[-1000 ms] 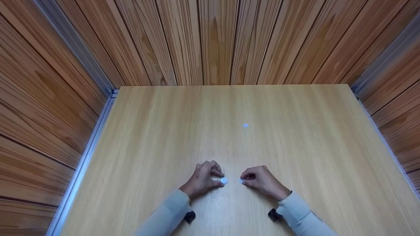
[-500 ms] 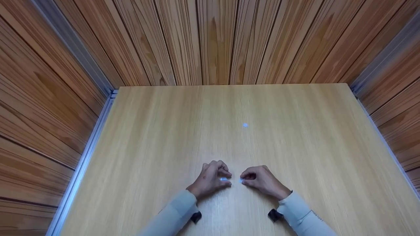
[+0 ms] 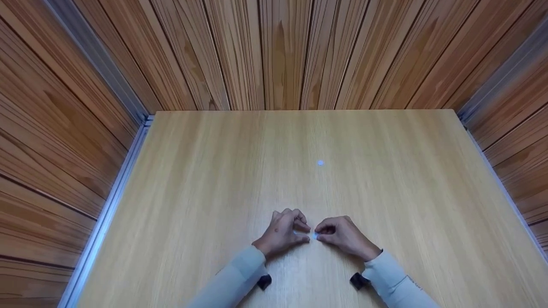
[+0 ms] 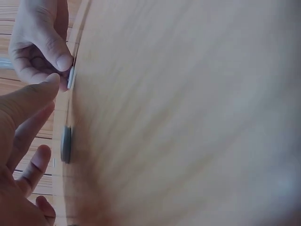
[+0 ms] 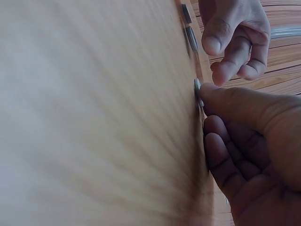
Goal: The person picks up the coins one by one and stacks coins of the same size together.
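My left hand (image 3: pixel 284 231) is low over the table, thumb and fingers apart around a small round white disc (image 4: pixel 66 144). In the left wrist view that disc sits apart from the fingertips; in the head view the hand mostly hides it. Close by on the right, my right hand (image 3: pixel 342 235) pinches a second small pale disc (image 3: pixel 315 235) at the table surface. The right thumb touches this disc (image 5: pixel 198 92) in the right wrist view. A narrow gap separates the two hands. Farther back lies another small white disc (image 3: pixel 320 163), which neither hand touches.
The light wooden table (image 3: pixel 205 171) reaches to a plank wall (image 3: pixel 282 55) at the back. Metal rails (image 3: pixel 107 214) run along its sides. Black wrist devices (image 3: pixel 358 281) hang under both sleeves. A dark grey block (image 5: pixel 186 13) shows in the right wrist view, its kind unclear.
The left hand has slid right toward the right hand, its thumb and fingers passing around the near white disc, which stays almost in place. The right hand and the far disc have not moved.
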{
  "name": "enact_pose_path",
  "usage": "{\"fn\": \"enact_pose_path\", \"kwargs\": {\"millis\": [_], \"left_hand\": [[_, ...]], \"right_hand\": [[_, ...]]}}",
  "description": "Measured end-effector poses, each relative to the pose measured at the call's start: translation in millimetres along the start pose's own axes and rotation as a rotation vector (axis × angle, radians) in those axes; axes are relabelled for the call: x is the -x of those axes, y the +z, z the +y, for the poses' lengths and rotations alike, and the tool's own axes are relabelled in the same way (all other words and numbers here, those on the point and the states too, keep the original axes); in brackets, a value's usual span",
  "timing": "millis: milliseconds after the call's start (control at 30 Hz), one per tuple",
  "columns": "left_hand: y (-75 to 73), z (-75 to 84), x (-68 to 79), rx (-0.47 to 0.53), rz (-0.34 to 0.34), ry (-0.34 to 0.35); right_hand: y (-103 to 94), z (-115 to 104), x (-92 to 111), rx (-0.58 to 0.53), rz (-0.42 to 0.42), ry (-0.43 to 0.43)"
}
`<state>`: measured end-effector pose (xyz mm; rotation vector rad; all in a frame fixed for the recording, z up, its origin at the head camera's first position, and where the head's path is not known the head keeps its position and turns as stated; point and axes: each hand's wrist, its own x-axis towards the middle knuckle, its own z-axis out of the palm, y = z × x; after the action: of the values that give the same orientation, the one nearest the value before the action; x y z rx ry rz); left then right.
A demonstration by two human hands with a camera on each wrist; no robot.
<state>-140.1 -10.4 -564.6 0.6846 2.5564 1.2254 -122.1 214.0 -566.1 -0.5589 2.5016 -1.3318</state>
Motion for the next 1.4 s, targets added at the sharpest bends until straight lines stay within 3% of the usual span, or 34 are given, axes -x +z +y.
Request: {"fn": "enact_pose_path", "kwargs": {"millis": [267, 667, 1233, 1400], "left_hand": [[5.1, -0.5, -4.3, -0.022, -0.012, 0.039], [10.3, 2.7, -8.3, -0.037, -0.026, -0.006], [12.5, 1.4, -10.0, -0.049, -0.016, 0.043], [12.3, 2.1, -10.9, -0.046, -0.016, 0.025]], "right_hand": [[-1.3, 0, 2, -0.022, 0.003, 0.017], [-1.2, -2, 2, -0.007, 0.001, 0.026], [-0.4, -1, 2, -0.025, 0.000, 0.020], [-0.5, 0, 2, -0.025, 0.010, 0.002]]}}
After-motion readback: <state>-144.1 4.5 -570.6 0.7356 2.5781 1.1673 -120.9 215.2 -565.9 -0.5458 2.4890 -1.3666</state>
